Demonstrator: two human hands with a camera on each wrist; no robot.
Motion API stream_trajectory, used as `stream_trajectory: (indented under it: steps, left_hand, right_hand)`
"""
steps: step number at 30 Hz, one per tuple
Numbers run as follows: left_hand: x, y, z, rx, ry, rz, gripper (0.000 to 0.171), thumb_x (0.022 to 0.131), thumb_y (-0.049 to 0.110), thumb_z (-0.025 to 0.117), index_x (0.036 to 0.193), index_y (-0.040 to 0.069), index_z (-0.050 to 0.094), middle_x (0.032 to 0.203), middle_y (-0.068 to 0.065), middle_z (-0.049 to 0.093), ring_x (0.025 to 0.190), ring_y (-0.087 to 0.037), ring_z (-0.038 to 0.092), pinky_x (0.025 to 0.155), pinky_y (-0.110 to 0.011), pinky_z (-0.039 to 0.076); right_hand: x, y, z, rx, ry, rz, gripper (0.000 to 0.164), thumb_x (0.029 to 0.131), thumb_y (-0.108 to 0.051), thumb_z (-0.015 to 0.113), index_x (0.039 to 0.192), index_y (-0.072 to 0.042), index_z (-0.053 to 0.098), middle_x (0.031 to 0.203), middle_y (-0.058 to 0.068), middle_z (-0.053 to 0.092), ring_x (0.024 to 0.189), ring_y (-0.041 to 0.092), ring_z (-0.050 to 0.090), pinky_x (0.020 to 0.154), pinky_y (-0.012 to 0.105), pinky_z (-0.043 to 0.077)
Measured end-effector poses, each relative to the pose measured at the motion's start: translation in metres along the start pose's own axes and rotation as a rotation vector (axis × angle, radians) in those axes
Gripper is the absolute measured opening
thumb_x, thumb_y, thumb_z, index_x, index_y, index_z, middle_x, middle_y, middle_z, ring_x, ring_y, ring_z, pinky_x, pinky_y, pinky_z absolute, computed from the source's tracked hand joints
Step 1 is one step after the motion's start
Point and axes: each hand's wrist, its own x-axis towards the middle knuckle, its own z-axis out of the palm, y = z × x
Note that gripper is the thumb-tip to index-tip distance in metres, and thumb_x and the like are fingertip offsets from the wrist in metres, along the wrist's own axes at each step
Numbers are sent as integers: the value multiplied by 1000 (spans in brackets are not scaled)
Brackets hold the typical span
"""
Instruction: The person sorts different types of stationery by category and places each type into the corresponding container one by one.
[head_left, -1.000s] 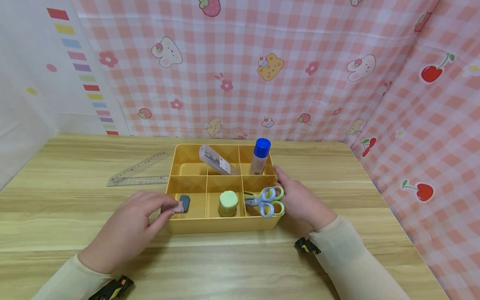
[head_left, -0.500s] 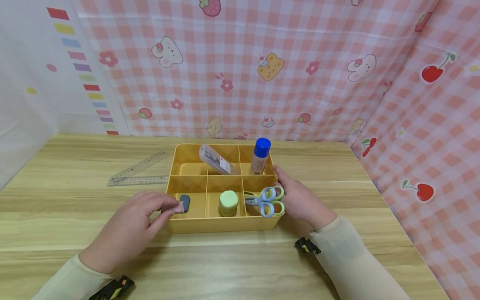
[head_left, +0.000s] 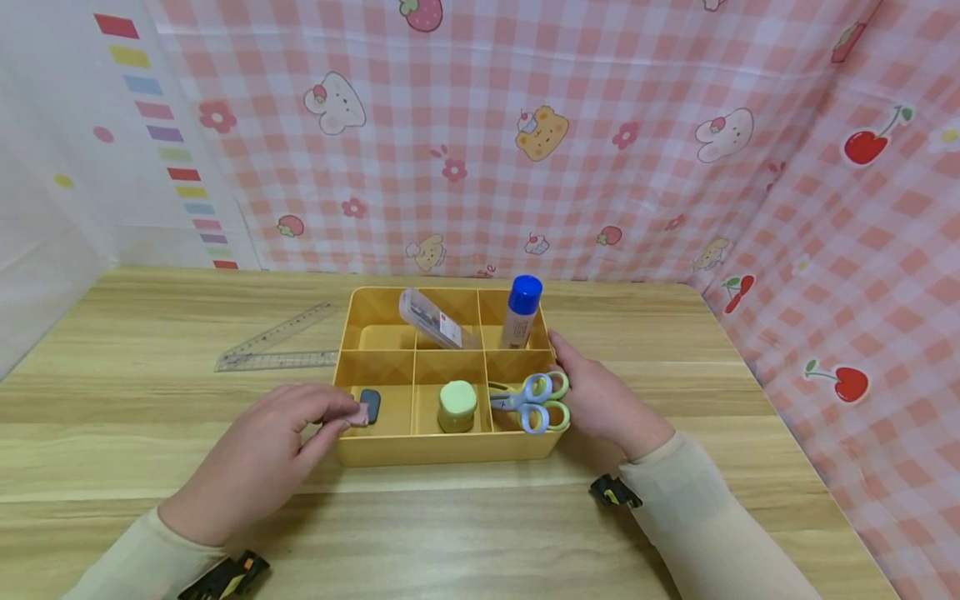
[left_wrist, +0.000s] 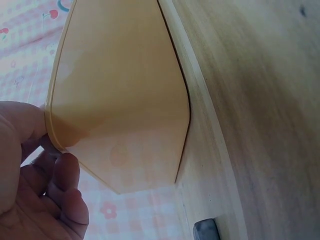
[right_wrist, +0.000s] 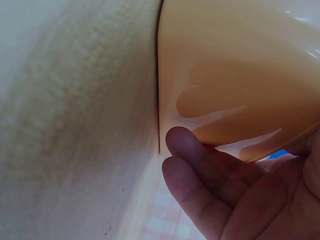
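Observation:
A yellow organizer box (head_left: pixel 450 450) with several compartments stands on the wooden table. My left hand (head_left: pixel 273 446) is at its front left corner, pinching a small pinkish piece (head_left: pixel 358 415) between thumb and forefinger over the rim. Right beside that piece, in the front left compartment, is a dark blue-grey rounded item (head_left: pixel 371 406). My right hand (head_left: pixel 603 404) holds the box's right side, its fingers (right_wrist: pixel 187 150) along the outer wall and its thumb near the rim. Scissors (head_left: pixel 532 404) with blue and green handles lie close to that hand, partly over the rim.
A green-lidded jar (head_left: pixel 457 407) stands in the front middle compartment. Behind it are a clear plastic case (head_left: pixel 431 319), leaning, and a blue-capped glue stick (head_left: pixel 521 312). A clear set square (head_left: pixel 262 354) lies left of the box. A dark grey object (left_wrist: pixel 206 230) shows on the table.

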Motion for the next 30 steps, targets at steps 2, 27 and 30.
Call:
stream_trajectory:
  steps: [2, 27, 30]
  left_hand:
    - [0, 0, 0, -2, 2, 1, 11, 91, 32, 62, 101, 31, 65, 106, 14, 61, 101, -6, 50, 86, -43, 47]
    - [1, 1, 0, -34, -6, -2, 11, 91, 30, 62, 101, 29, 65, 105, 15, 61, 99, -3, 51, 83, -41, 49]
    - [1, 1, 0, -34, -9, -5, 11, 91, 30, 61, 101, 29, 65, 105, 15, 61, 99, -3, 51, 83, -41, 49]
  right_hand:
    - [0, 0, 0, -1, -1, 4, 59, 101, -34, 36, 151, -16, 11, 132, 11, 51, 115, 25, 47, 98, 52, 37]
    - [1, -1, 0, 13, 14, -13, 57, 101, -31, 38, 151, -18, 14, 130, 11, 53, 111, 24, 50, 97, 52, 38]
    - [1, -1, 0, 15, 15, -16, 57, 101, -31, 38, 150, -18, 14, 129, 11, 53, 111, 24, 50, 97, 52, 38]
